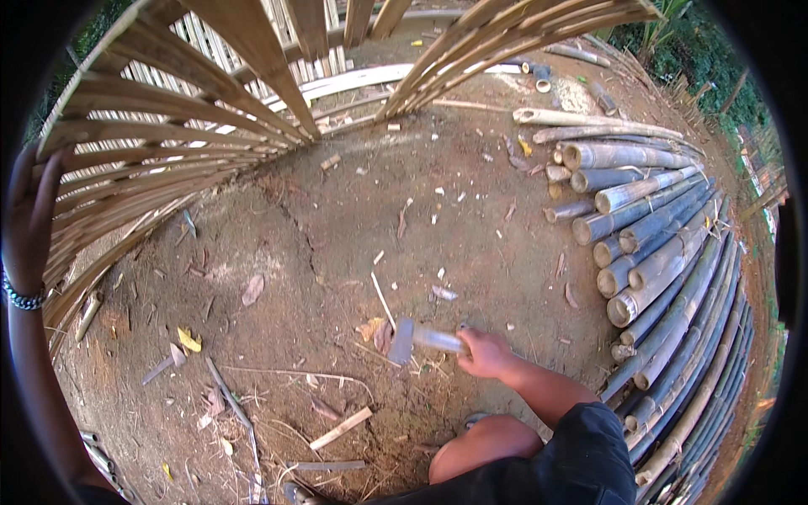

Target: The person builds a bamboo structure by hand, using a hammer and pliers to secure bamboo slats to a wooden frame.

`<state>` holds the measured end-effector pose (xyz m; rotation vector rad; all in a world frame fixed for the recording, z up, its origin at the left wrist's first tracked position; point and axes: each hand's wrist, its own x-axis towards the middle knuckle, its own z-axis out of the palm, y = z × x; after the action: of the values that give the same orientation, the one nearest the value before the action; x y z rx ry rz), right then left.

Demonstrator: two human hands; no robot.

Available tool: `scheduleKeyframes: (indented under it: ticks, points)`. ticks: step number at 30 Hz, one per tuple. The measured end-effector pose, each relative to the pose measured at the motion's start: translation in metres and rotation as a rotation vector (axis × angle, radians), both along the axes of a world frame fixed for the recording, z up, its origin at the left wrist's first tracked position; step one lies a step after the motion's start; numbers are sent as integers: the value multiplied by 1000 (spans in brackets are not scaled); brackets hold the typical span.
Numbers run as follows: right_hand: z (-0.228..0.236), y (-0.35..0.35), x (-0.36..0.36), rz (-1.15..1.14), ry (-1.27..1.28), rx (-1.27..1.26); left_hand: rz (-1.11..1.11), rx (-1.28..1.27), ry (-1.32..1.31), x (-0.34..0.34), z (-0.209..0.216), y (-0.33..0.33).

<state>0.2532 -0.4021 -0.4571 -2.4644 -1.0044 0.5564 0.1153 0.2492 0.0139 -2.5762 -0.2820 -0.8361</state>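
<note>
My right hand (486, 353), low and right of centre, is closed round the handle of a hatchet (402, 341). The hatchet is held above the dirt with its head toward the left; motion smears it somewhat. At the far left, my left hand (35, 215), with a chain bracelet at the wrist, has its fingers hooked over the edge of a panel of wooden slats (160, 130). Those slats stand up from the ground and fan across the upper left. Part of the left hand falls in the dark rim of the picture.
A long stack of cut bamboo poles (656, 244) lies along the right side. Short black pipe pieces (541, 77) rest at the back. Wood scraps (341, 428), a thin stick (231, 396) and dry leaves (189, 340) litter the dirt ground (337, 210). My bent knee (488, 450) shows below.
</note>
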Motion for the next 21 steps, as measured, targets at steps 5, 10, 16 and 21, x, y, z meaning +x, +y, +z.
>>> scheduleKeyframes:
  ticks: [5, 10, 16, 21]
  points:
    - [82, 56, 94, -236, -367, 636, -333, -42, -142, 25, -5, -94]
    - [165, 158, 173, -334, -502, 1398, -254, -13, -90, 23, 2, -121]
    - [247, 231, 202, -253, -724, 1629, -268, 23, -92, 23, 0, -139]
    - [254, 265, 196, -325, -574, 1794, -277, 26, -103, 24, 0, -139]
